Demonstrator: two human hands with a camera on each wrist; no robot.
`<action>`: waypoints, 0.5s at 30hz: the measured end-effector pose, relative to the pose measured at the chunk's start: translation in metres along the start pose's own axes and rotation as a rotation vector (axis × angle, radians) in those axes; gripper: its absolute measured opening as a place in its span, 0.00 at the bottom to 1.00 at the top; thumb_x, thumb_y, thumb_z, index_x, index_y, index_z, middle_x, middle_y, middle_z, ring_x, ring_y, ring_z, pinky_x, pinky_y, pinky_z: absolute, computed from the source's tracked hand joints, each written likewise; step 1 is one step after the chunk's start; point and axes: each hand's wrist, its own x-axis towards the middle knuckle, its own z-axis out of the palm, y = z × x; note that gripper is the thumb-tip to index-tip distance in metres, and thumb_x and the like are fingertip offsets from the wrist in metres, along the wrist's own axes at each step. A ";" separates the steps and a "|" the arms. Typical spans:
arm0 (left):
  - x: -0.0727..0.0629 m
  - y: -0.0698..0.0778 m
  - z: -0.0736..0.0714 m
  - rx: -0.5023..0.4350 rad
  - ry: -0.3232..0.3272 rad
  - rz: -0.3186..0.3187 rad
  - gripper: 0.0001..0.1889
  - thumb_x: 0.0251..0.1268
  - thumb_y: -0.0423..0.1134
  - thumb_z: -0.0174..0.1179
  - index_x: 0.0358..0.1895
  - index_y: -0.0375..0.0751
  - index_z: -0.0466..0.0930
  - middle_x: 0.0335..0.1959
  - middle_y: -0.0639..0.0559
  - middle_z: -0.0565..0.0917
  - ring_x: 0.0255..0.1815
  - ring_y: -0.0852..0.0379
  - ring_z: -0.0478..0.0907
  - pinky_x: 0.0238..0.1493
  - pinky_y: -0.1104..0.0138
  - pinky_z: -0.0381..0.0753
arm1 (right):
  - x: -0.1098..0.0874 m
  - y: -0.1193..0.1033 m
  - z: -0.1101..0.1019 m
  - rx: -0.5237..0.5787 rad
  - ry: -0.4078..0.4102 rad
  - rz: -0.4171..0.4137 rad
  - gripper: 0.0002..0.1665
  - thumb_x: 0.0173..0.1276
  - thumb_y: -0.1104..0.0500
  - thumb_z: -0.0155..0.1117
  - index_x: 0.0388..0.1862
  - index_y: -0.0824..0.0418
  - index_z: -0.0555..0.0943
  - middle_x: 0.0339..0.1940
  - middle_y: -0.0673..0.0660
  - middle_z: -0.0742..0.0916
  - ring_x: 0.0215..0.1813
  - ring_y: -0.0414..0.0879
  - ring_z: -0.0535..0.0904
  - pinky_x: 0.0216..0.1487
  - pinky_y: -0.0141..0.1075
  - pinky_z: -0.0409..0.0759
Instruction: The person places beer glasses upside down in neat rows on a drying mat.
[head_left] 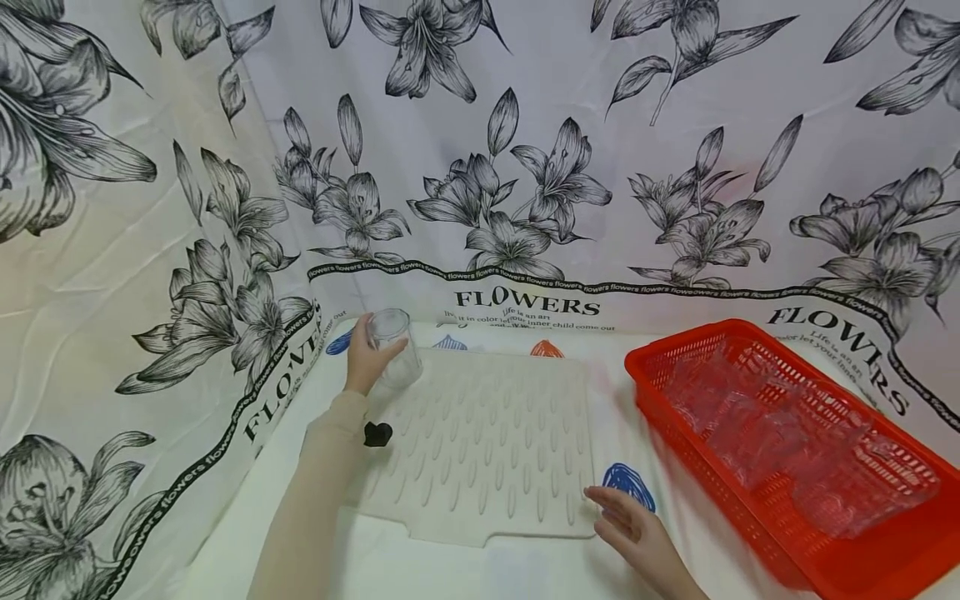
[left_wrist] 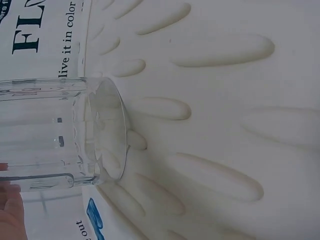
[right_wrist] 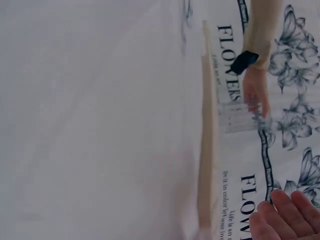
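Observation:
My left hand (head_left: 369,357) grips a clear drinking glass (head_left: 401,367) by its side, above the far left corner of a white ridged drying mat (head_left: 480,450). In the left wrist view one end of the glass (left_wrist: 112,130) is right at the mat's raised oval ridges (left_wrist: 165,107); a few fingertips show at the lower left edge. My right hand (head_left: 628,527), fingers loosely extended and holding nothing, hovers by the mat's near right corner.
A red plastic basket (head_left: 705,475) on the right holds several clear glasses (head_left: 757,417). Flower-printed cloth (head_left: 525,50) hangs behind and to the left. A white cloth (head_left: 525,575) with coloured shell-like drawings covers the table. A black wrist camera (head_left: 378,434) is on the left forearm.

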 end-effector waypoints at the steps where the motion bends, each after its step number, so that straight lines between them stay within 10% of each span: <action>1: -0.001 -0.001 -0.001 -0.003 -0.009 -0.014 0.44 0.48 0.46 0.67 0.67 0.40 0.52 0.64 0.43 0.59 0.63 0.47 0.55 0.61 0.55 0.57 | -0.003 -0.002 0.000 0.023 -0.023 -0.001 0.25 0.65 0.63 0.55 0.58 0.73 0.66 0.56 0.68 0.73 0.57 0.50 0.70 0.51 0.26 0.68; 9: -0.007 -0.004 -0.004 -0.006 -0.030 -0.078 0.47 0.48 0.47 0.67 0.68 0.42 0.47 0.65 0.43 0.56 0.64 0.46 0.54 0.61 0.55 0.57 | -0.016 -0.032 -0.011 0.074 -0.057 -0.005 0.25 0.68 0.62 0.52 0.60 0.73 0.64 0.57 0.70 0.71 0.54 0.38 0.72 0.49 0.27 0.71; 15: -0.003 -0.002 0.001 0.001 -0.028 -0.068 0.48 0.48 0.46 0.67 0.68 0.40 0.45 0.65 0.41 0.56 0.65 0.45 0.52 0.61 0.54 0.55 | -0.018 -0.050 -0.026 -0.007 -0.031 -0.015 0.26 0.65 0.58 0.55 0.60 0.67 0.66 0.59 0.64 0.72 0.59 0.50 0.68 0.50 0.31 0.71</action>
